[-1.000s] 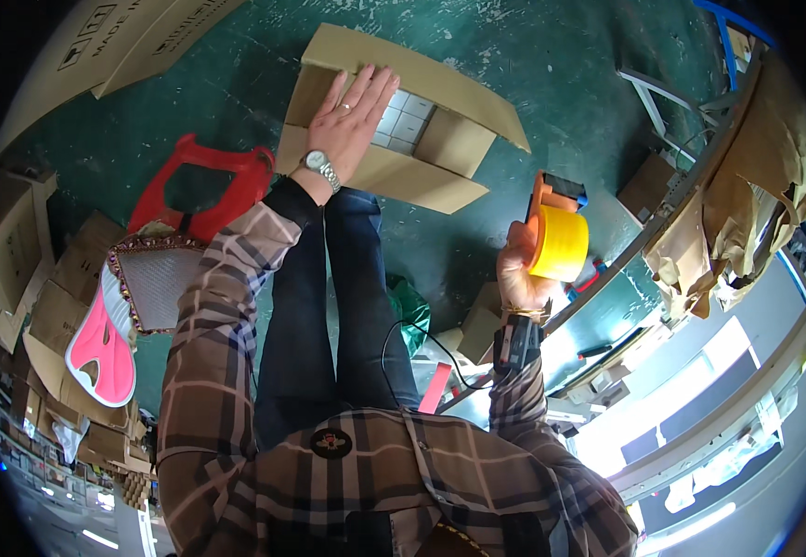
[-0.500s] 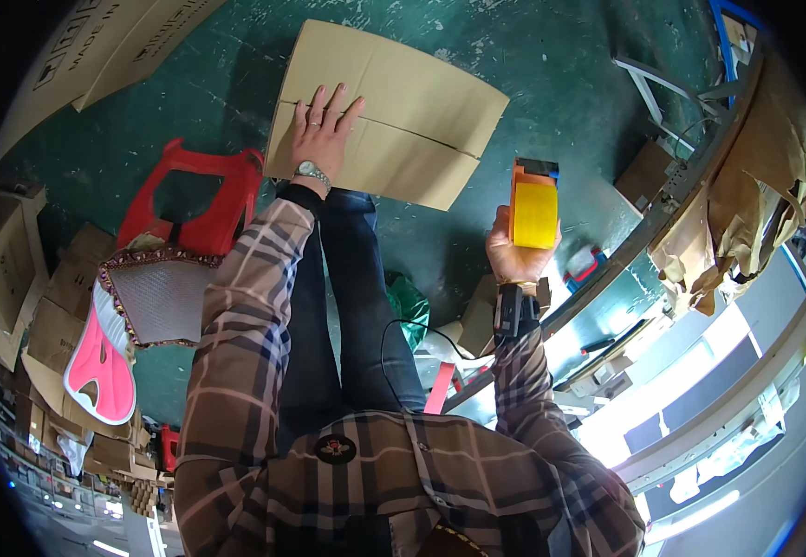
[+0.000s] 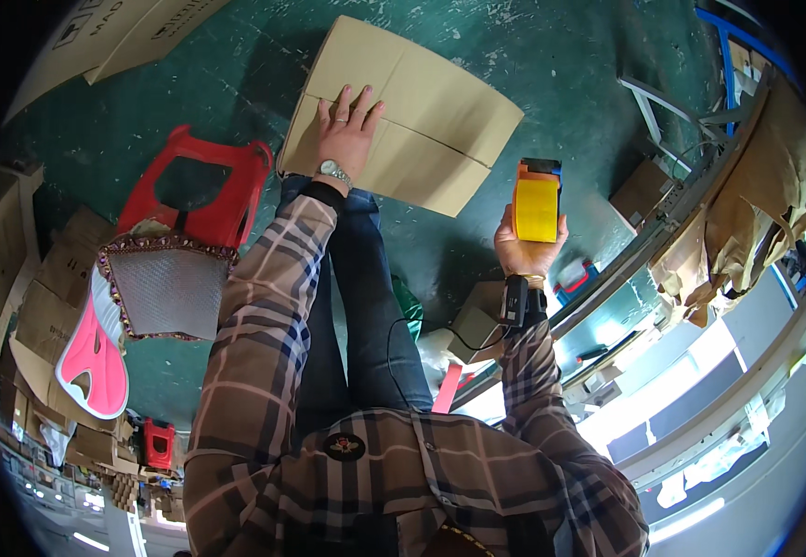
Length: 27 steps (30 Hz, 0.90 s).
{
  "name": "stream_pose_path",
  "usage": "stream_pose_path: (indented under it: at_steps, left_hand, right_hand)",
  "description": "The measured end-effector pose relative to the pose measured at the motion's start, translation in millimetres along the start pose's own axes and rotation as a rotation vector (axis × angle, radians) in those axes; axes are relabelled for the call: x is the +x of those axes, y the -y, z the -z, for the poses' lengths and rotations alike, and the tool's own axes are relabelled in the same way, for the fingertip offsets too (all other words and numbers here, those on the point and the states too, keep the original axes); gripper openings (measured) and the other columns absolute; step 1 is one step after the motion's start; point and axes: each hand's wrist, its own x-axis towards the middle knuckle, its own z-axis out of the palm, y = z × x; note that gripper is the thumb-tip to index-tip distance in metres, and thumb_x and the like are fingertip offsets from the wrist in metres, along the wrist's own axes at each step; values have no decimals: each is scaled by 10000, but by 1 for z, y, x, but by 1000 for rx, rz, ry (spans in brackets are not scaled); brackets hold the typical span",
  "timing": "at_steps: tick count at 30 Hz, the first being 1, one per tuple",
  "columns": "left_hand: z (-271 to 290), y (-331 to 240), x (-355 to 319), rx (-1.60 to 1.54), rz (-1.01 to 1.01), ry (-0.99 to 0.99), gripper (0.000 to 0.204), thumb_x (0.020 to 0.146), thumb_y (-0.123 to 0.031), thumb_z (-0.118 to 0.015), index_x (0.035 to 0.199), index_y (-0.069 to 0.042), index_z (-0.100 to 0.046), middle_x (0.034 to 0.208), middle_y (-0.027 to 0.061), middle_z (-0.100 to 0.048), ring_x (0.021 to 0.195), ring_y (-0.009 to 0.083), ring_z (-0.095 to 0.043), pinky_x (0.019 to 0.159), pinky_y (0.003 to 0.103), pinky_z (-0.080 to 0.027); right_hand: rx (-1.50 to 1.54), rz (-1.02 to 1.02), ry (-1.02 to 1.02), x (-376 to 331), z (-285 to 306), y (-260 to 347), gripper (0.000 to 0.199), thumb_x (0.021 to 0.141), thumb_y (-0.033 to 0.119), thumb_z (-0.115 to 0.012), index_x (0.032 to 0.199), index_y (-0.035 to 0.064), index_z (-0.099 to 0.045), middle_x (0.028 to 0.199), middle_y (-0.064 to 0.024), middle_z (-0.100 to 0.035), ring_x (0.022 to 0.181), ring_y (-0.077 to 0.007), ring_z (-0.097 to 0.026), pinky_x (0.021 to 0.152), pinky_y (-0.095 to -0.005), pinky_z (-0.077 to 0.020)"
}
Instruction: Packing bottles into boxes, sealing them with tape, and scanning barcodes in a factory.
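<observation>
Brown corrugated cardboard box (image 3: 403, 116), flaps folded shut, lies flat on the green painted concrete floor (image 3: 561, 56), ahead of the person's knees. Centre seam between the two flaps runs from the box's near-left edge toward its far-right corner, slightly diagonal in the head view.

Left hand (image 3: 347, 135) is pressed palm-down on the near-left part of the box, fingers spread, straddling the seam or just beside it. It grips nothing, only pins the flaps. Silver wristwatch (image 3: 333, 171) on that wrist.

Right hand (image 3: 528, 243) is closed around the handle of an orange tape dispenser with a yellow tape roll (image 3: 537, 200), held upright in the air, roll facing the camera. It sits off the box, just past the near-right edge, not touching the cardboard.

Key relation: the seam lies to the left of the dispenser and a bit ahead of it. Its right end is the closer end to the right hand; the left hand already covers the other end. My read: the dispenser has to tip down and cross leftward onto the seam line, then travel along that diagonal toward the pinning hand.

Room: open floor beyond and right of the box. Red plastic stool (image 3: 203, 190) stands near the box's left edge, apart from it. Metal workbench edge (image 3: 663, 241) runs along the right, close behind the dispenser hand, so little room to swing outward on that side.
</observation>
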Motion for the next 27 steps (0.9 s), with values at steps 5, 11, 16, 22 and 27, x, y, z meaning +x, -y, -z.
stream_pose_path:
  at_steps: [5, 11, 16, 22, 27]
  left_hand:
    - [7, -9, 4, 79, 2, 67, 547, 985, -184, -462, 1519, -297, -424, 1677, -28, -221, 1543, 311, -196, 1193, 645, -165]
    - [14, 0, 0, 7, -4, 161, 715, 918, -320, -613, 1572, -331, -323, 1697, -35, -133, 1562, 288, -96, 1206, 622, -131]
    - [21, 4, -5, -9, 13, 161, 926, 782, -454, -756, 1581, -318, -307, 1694, -29, -140, 1563, 284, -73, 1226, 591, -93]
    - [15, 4, -15, -124, 67, -12, 703, 875, -292, -647, 1532, -278, -399, 1666, -58, -230, 1556, 240, -125, 1247, 548, -91]
    - [2, -8, -19, -256, 210, -237, 456, 941, -201, -452, 1379, -248, -569, 1537, -78, -444, 1503, 172, -282, 1261, 513, -117]
  right_hand:
    - [-84, 78, -76, -23, 0, 1, 510, 842, 410, -720, 1235, 93, -644, 1169, -91, -710, 1085, -295, -686, 985, -452, -533]
    - [-55, 39, -40, -67, -15, 2, 528, 855, 404, -727, 1257, 77, -628, 1182, -90, -704, 1080, -280, -688, 979, -427, -538]
    - [-200, 48, -87, -58, -39, -3, 531, 868, 435, -702, 1270, 94, -640, 1220, -77, -701, 1103, -267, -682, 975, -401, -540]
    - [-642, -52, 126, -3, -119, -73, 584, 894, 482, -640, 1313, 78, -601, 1330, -86, -638, 1240, -263, -590, 1062, -401, -457]
    - [-1271, 166, 522, 61, -182, -159, 551, 939, 298, -652, 1382, -18, -563, 1262, -75, -629, 972, -126, -582, 852, -273, -473]
